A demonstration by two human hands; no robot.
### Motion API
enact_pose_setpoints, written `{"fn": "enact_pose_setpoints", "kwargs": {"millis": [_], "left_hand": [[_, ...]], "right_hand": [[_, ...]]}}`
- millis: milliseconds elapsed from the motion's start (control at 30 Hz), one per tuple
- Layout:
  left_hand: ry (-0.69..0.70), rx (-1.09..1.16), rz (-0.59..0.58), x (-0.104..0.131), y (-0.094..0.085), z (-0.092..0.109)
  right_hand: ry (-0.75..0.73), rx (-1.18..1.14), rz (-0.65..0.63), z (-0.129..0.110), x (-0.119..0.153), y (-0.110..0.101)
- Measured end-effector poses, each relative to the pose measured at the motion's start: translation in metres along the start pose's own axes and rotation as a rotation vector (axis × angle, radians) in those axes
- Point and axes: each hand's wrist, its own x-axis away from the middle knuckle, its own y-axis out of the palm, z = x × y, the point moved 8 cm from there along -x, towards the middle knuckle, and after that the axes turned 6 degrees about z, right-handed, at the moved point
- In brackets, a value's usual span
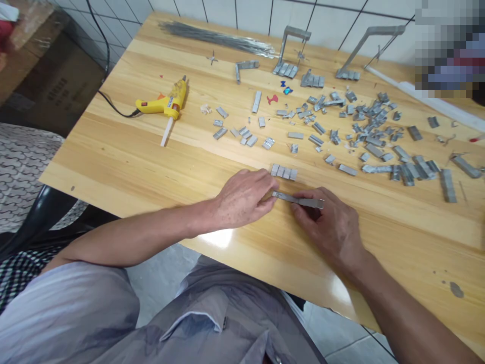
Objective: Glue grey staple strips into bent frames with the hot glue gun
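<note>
A thin grey strip of staples [311, 203], apparently made of joined pieces, lies across the fingers of my right hand [337, 227], gripped between thumb and fingers. My left hand [246, 199] pinches at the strip's left end, its fingertips partly hidden. Just beyond my left fingertips, a row of short staple blocks [284, 172] sits side by side on the wooden table [132, 167].
A yellow glue gun [172, 103] lies at the left, its cord running off the edge. At the back are a bundle of thin wires [220, 39] and two bent staple structures [297, 33] [373, 43]. Loose staple pieces [373, 119] cover the right side.
</note>
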Motion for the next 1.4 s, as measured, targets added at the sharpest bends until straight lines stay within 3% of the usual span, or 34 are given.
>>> {"fn": "enact_pose_setpoints", "kwargs": {"millis": [433,967,1400], "left_hand": [[0.092,-0.043,-0.048,-0.0029,-0.0007,0.0049],[0.048,0.055,-0.053,0.0017,-0.0041,-0.001],[0.018,-0.005,-0.038,-0.003,-0.0003,0.001]], "right_hand": [[-0.032,0.01,0.013,-0.0007,0.0009,0.0017],[-0.019,0.014,0.024,0.0001,0.0014,0.0014],[-0.019,0.025,0.014,-0.0007,0.0007,0.0018]]}}
